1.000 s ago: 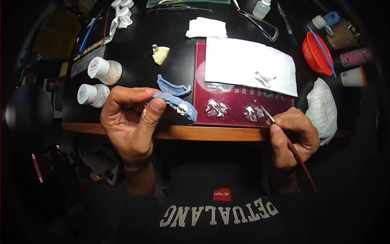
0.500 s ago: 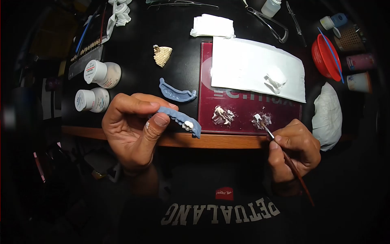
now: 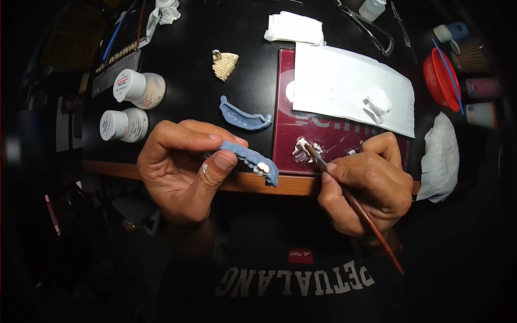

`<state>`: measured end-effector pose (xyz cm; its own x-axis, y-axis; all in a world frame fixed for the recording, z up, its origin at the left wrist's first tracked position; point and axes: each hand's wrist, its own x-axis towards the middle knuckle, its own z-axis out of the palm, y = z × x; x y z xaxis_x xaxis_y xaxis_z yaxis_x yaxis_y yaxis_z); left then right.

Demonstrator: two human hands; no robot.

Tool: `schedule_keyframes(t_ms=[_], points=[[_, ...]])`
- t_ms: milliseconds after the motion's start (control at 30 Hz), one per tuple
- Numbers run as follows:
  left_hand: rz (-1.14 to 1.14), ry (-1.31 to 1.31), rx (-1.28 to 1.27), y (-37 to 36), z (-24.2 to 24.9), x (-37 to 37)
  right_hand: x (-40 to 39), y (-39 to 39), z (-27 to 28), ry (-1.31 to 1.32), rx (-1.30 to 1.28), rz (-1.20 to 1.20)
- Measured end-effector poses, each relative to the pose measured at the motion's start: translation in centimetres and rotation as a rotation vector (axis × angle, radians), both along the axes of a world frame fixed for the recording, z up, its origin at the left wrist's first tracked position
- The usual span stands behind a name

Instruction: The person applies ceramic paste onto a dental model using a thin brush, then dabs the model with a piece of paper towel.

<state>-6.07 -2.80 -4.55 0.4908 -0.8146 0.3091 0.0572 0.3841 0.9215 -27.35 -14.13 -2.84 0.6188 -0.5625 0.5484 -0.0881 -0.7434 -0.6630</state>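
Observation:
Between thumb and fingers, my left hand (image 3: pixel 186 167) pinches a blue dental model (image 3: pixel 245 156) with white teeth (image 3: pixel 262 169) near its right end. My right hand (image 3: pixel 371 188) holds a thin brush (image 3: pixel 366 215) with a reddish-brown handle like a pen. The brush tip touches a smeared heap of white paste (image 3: pixel 302 148) on the dark red glass slab (image 3: pixel 285 121). A second patch of paste lies partly hidden behind my right fingers. Beyond my left hand, a curved blue mold piece (image 3: pixel 245 119) rests on the black table.
White paper (image 3: pixel 344 81) with a crumpled tissue (image 3: pixel 377 106) covers part of the slab. Two white-capped jars (image 3: pixel 141 89) stand at left, near a honeycomb firing tray (image 3: pixel 225 64). A red bowl (image 3: pixel 441 81) and a wrapped white bundle (image 3: pixel 439 159) are at right.
My right hand has moved left with the brush, from the right paste patch to the left one. My left hand still holds the blue model; the whole view has shifted slightly.

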Motion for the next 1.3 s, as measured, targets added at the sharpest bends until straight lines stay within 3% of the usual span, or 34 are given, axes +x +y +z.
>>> schedule_keyframes(t_ms=[1033, 1133, 1300], points=[[-0.016, 0.033, -0.001, -0.04, 0.28, -0.08, 0.00, 0.07, 0.06, -0.009, 0.012, -0.015], [-0.070, -0.109, -0.012, 0.13, -0.34, 0.65, 0.12, 0.07, 0.08, -0.014, 0.002, -0.013], [-0.022, 0.030, 0.008, 0.04, 0.18, 0.05, 0.13, 0.22, 0.09, -0.015, 0.023, -0.016]])
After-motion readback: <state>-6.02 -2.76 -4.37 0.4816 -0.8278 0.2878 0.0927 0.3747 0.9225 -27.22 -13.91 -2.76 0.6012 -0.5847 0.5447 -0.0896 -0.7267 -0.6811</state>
